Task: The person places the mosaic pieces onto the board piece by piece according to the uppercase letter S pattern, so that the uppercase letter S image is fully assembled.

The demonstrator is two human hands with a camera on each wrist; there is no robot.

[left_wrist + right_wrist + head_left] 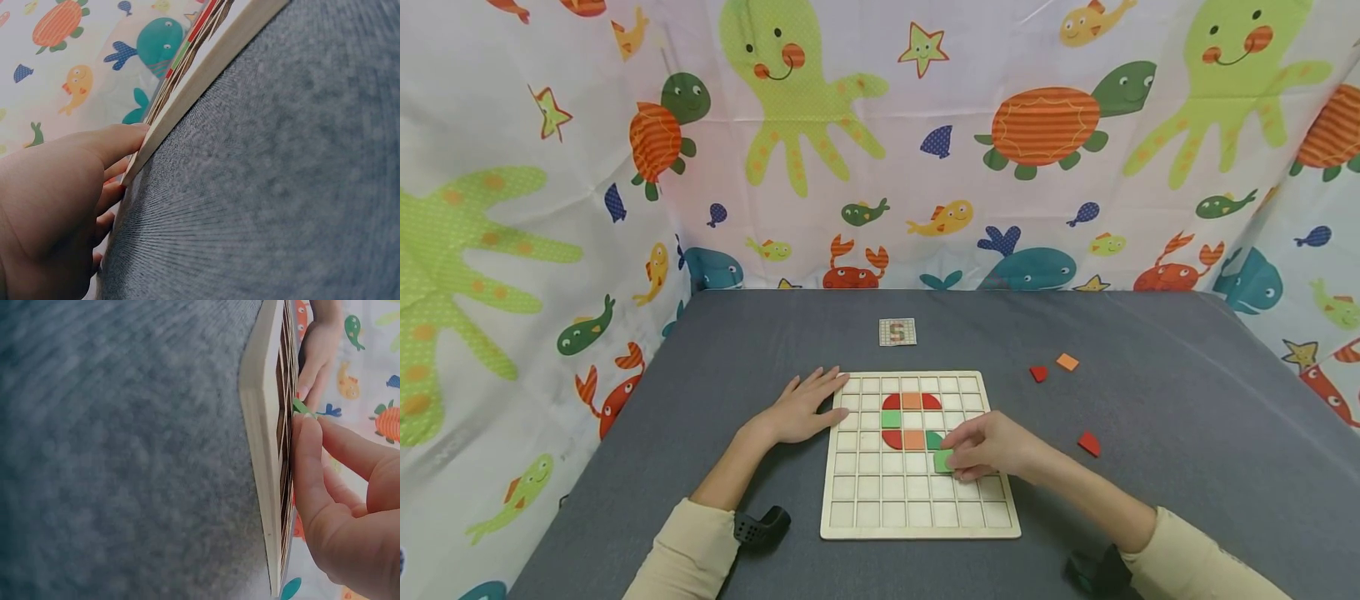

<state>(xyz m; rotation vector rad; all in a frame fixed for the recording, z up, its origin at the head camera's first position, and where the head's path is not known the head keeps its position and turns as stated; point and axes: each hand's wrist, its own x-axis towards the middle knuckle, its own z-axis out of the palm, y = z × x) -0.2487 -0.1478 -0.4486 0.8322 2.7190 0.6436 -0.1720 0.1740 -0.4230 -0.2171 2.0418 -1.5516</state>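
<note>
A square wooden grid board (pixel 865 514) lies on the grey table. Red, orange and green tiles fill several cells in its upper middle, among them a dark green curved tile (pixel 933 440) and a light green square (pixel 891 419). My right hand (pixel 992 448) pinches another light green square tile (pixel 943 461) between thumb and fingertips, just below the dark green tile. In the right wrist view this tile (pixel 302 407) is seen tilted against the grid. With fingers spread, my left hand (pixel 805 408) rests on the table and touches the board's left edge.
A small card (pixel 897 332) with a grid and an S-shaped pattern lies behind the board. To the right are a red tile (pixel 1038 373), an orange square tile (pixel 1067 362) and a red curved tile (pixel 1089 443). A curtain printed with sea animals surrounds the table.
</note>
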